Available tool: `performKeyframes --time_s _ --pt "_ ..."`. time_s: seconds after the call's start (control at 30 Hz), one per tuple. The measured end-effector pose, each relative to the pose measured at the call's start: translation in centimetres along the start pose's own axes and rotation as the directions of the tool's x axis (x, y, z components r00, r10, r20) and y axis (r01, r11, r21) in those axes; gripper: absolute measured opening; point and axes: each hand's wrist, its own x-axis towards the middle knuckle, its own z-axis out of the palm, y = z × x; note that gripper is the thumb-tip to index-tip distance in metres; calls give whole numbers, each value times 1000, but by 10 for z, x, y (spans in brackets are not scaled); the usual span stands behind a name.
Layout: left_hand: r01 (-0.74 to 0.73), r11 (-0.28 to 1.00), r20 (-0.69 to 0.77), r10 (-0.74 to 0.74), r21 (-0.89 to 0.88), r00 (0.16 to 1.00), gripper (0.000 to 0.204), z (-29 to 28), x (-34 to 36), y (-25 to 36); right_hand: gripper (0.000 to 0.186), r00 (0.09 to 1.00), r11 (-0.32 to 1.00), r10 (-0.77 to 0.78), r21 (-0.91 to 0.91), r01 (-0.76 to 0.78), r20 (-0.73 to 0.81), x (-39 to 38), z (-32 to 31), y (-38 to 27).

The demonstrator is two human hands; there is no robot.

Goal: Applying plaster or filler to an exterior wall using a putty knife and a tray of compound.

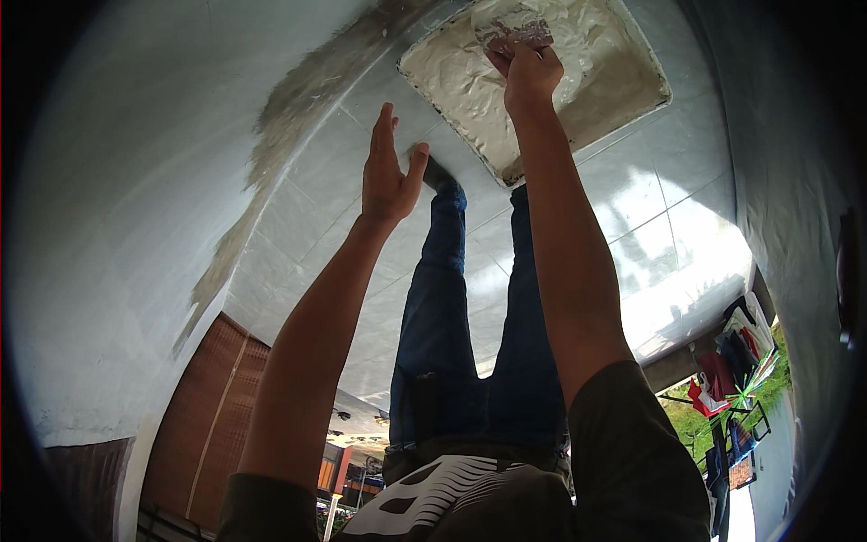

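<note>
Two hands: right hand (531, 74) grips trowel (513, 30) in plaster tray (623, 95); left hand (388, 172) spread, empty (wet mix may slop over the rim if scooped hard).

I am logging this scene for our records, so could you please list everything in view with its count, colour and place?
Tray: one, pale rim, on the tiled floor at the top, holding whitish paste.
Putty knife: one, grey blade smeared with paste, in the tray.
Tiled floor: one, light grey, under the legs.
Wall: one, white with a brownish patch, left.
Hanging clothes: several, mixed colours, lower right.
Jeans: one pair, blue, centre.
Left hand: open, empty, above the floor.
Right hand: gripping the putty knife.
</note>
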Motion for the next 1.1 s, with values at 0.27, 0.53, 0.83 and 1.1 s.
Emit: performKeyframes --time_s 0.27,0.53,0.83,1.1 --pt "-42 999 -13 42 20 999 79 2 12 21 19 985 978 62 186 -92 162 6 -41 -27" --pt "-128 991 -102 132 46 986 77 -21 39 97 22 912 964 103 187 -190 397 -33 -79 -109" --pt "-331 942 -259 308 -53 915 74 -45 43 211 24 838 971 106 128 -204 535 -88 -71 -219" --pt "-418 900 -436 328 -126 838 78 -70 16 289 19 812 984 129 28 -176 569 -114 -70 -268"
